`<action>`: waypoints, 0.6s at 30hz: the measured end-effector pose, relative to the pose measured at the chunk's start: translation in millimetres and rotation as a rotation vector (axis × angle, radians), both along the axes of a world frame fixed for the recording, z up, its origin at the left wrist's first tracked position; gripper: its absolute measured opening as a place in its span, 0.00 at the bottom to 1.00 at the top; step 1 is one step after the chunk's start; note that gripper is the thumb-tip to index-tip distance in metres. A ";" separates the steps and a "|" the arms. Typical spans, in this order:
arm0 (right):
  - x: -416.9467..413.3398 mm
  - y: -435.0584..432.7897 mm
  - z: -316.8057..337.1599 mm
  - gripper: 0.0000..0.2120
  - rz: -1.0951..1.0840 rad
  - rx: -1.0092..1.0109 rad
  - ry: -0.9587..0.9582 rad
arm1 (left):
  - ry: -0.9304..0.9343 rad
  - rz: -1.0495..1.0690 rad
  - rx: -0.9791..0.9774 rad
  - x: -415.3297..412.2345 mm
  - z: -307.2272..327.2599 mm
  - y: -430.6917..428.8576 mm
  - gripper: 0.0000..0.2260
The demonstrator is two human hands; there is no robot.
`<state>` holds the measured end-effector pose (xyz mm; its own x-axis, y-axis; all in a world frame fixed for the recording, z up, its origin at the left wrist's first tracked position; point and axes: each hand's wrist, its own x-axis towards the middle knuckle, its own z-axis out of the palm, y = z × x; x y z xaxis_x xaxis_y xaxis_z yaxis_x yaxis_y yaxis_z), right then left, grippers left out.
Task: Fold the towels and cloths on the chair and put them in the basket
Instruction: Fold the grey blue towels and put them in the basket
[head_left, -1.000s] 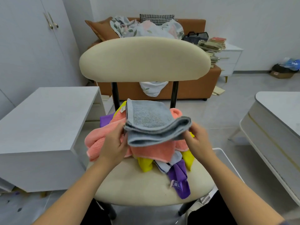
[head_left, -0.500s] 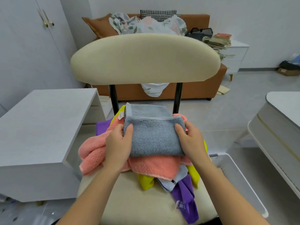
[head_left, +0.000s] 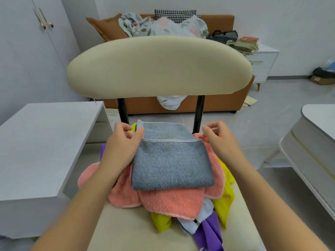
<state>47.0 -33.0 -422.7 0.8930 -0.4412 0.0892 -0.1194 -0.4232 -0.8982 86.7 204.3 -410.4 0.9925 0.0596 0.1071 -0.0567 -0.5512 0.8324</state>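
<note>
Fingers (head_left: 120, 127) of the left hand (head_left: 123, 144) curl behind the far left corner of the folded grey towel (head_left: 172, 165), thumb on top, pinching it; the right hand (head_left: 220, 140) hangs just beside the far right corner, fingers loosely curled, hold unclear; the towel lies on a pink towel (head_left: 172, 201) on the chair (head_left: 159, 66); backrest close ahead, bare seat nearer, white table (head_left: 45, 142) left.

On the chair (head_left: 126, 230), folded towel (head_left: 172, 165) atop cloth pile (head_left: 172, 201), desk (head_left: 45, 142) to its left, table (head_left: 319, 124) to its right, sofa (head_left: 223, 104) behind.
</note>
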 end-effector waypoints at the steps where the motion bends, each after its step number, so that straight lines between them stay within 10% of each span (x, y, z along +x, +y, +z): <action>1: 11.0 -1.6 3.2 0.04 0.034 0.031 0.009 | 0.067 -0.020 0.023 14.3 2.1 -1.3 0.16; 12: 91.2 -2.7 6.7 0.19 0.298 -0.049 0.628 | 0.594 -0.083 -0.135 101.8 -3.4 -14.4 0.25; 18: 93.2 -4.9 1.3 0.19 0.257 0.018 0.462 | 0.684 -0.096 -0.225 105.2 -2.2 -12.6 0.13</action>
<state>140.2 -38.0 -421.3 0.9168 -0.2006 -0.3453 -0.3993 -0.4758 -0.7837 191.9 191.7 -412.6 0.8349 -0.0835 -0.5440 0.4778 -0.3807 0.7917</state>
